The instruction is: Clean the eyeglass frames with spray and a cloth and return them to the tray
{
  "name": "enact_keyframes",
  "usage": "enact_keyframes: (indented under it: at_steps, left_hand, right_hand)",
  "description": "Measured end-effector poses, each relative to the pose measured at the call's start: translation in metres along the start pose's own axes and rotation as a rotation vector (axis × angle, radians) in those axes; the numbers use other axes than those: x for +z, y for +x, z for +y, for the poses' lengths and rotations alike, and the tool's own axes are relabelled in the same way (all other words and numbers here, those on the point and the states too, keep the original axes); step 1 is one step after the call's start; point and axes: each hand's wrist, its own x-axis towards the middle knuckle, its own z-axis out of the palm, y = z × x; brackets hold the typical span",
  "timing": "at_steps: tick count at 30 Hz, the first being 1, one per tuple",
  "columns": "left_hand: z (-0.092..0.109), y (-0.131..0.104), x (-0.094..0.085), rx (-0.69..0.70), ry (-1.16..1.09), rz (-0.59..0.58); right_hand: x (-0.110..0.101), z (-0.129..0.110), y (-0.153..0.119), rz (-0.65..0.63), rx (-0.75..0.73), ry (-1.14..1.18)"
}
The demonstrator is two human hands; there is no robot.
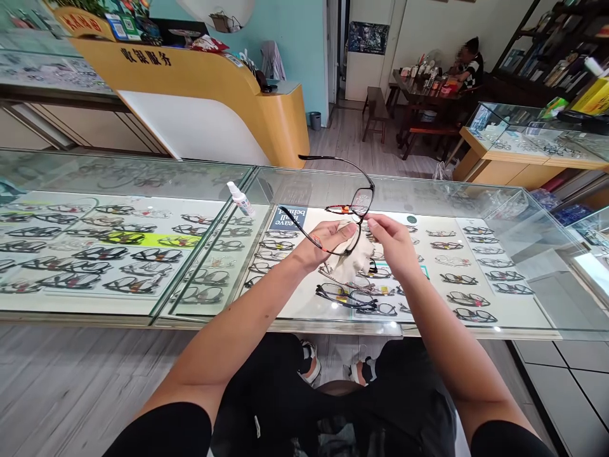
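In the head view, a pair of dark-framed eyeglasses (372,183) is held up on its side above the glass counter, temples unfolded and pointing left. My left hand (332,238) is closed on a whitish cloth (353,261), with the thumb pressing it against the lower lens. That lens is mostly hidden by cloth and fingers. My right hand (394,244) is closed too, its fingertips pinching the frame near the bridge and the cloth's edge. Below the cloth, several loose eyeglasses (345,296) lie near the counter's front edge.
A small white spray bottle (241,199) is on the glass display counter (428,190), left of my hands. Rows of eyeglasses fill the case beneath. Beyond stand a yellow service desk (190,70) and a dark table (419,86), where a person (471,68) sits.
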Motion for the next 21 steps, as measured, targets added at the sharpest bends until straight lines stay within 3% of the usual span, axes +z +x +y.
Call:
enact_keyframes:
  at_steps: [3,5,7,14,21]
  left_hand:
    - [0.006,-0.003,-0.006,-0.036,-0.005,-0.041]
    - [0.010,-0.005,-0.009,-0.079,-0.009,-0.077]
    - [0.012,-0.006,-0.010,-0.098,-0.008,-0.112]
    - [0.023,-0.011,-0.018,-0.180,0.070,-0.153]
    - [0.020,-0.007,-0.028,-0.201,-0.133,-0.067]
  right_hand:
    - [-0.006,0.001,-0.001,0.105,-0.354,-0.341]
    - [-0.009,0.003,-0.001,0.075,-0.586,-0.604]
    - [-0.011,0.005,-0.001,0.026,-0.718,-0.817]
    - [-0.013,0.007,-0.001,0.029,-0.902,-1.056]
    - [-0.021,0.003,0.001,0.249,-0.899,-1.071]
